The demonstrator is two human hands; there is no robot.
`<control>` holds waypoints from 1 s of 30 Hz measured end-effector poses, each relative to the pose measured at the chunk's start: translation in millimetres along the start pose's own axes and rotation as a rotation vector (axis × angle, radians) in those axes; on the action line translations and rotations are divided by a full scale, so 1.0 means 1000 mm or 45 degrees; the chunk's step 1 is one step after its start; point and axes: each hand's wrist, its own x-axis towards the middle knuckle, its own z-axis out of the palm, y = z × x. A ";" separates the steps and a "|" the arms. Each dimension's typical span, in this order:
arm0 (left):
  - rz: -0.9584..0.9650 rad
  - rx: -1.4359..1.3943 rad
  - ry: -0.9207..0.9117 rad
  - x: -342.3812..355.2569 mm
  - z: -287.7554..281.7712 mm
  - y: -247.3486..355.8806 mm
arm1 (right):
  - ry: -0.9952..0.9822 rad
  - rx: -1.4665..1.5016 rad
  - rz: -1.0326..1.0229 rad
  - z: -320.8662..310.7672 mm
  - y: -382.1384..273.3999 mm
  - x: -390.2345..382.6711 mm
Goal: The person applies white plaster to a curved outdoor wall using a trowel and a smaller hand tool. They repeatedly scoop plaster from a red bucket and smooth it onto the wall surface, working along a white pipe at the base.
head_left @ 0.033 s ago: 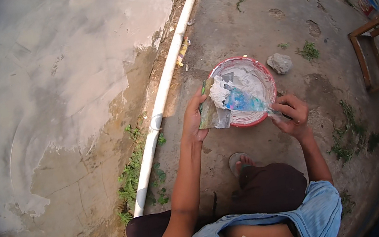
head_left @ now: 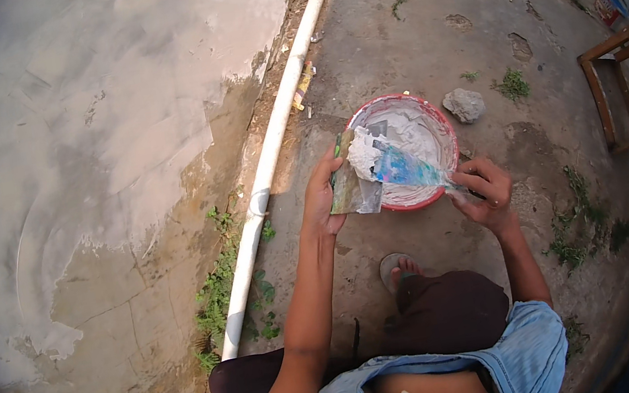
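Note:
My left hand (head_left: 321,189) is closed on the edge of a flat, wide metal plastering blade (head_left: 348,191) with a greenish edge. A lump of white putty (head_left: 361,154) sits on that blade. My right hand (head_left: 486,193) grips the handle of a putty knife (head_left: 408,168), its blade smeared blue and white. The putty knife's tip points left and meets the lump over the plastering blade. Beneath both tools stands a red-rimmed bucket (head_left: 450,135) with white putty (head_left: 412,129) coating its inside. Part of the bucket is hidden by the tools.
A long white pipe (head_left: 273,137) runs along the base of the partly coated wall (head_left: 91,116) on my left. Right of the bucket lies a stone (head_left: 464,105). A wooden frame (head_left: 623,85) stands at far right. Weeds (head_left: 220,296) grow beside the pipe.

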 end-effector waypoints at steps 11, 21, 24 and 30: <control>0.256 0.155 -0.072 0.008 0.003 0.032 | 0.160 0.837 0.947 0.001 0.017 -0.042; 0.130 0.522 0.238 -0.006 -0.038 0.005 | -0.333 0.155 1.142 0.029 0.060 -0.071; 0.003 0.445 0.262 -0.016 -0.049 0.018 | -0.143 -0.615 0.494 0.024 0.037 -0.038; 0.137 -0.184 -0.091 -0.040 -0.093 0.042 | 0.148 0.598 1.019 0.064 0.005 -0.026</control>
